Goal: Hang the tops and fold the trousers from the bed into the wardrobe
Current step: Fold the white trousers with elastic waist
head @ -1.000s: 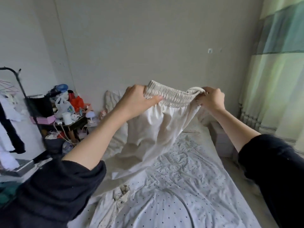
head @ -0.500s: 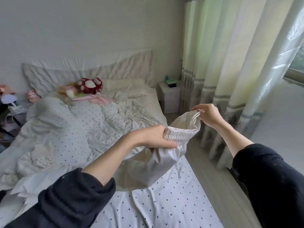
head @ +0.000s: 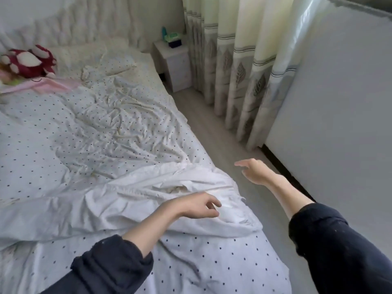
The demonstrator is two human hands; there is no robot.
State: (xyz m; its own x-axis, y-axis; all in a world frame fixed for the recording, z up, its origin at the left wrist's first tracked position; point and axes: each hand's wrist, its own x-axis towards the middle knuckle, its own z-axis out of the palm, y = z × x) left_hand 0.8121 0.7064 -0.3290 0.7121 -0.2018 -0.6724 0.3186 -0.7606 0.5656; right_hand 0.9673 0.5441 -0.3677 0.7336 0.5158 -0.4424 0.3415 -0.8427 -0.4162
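Both hands are empty: the left hand hovers loosely curled just above the white trousers, and the right hand hangs with fingers extended over the floor beside the bed. Spread flat on the dotted bedding, the trousers look unfolded, so folding and stowing remain; no wardrobe shows.

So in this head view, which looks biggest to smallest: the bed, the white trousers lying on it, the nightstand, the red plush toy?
1. Bed, by far.
2. White trousers, spread near the camera, which flatters them.
3. Nightstand and red plush toy: they look about alike, and the toy is cut by the frame edge, so I won't rank them.
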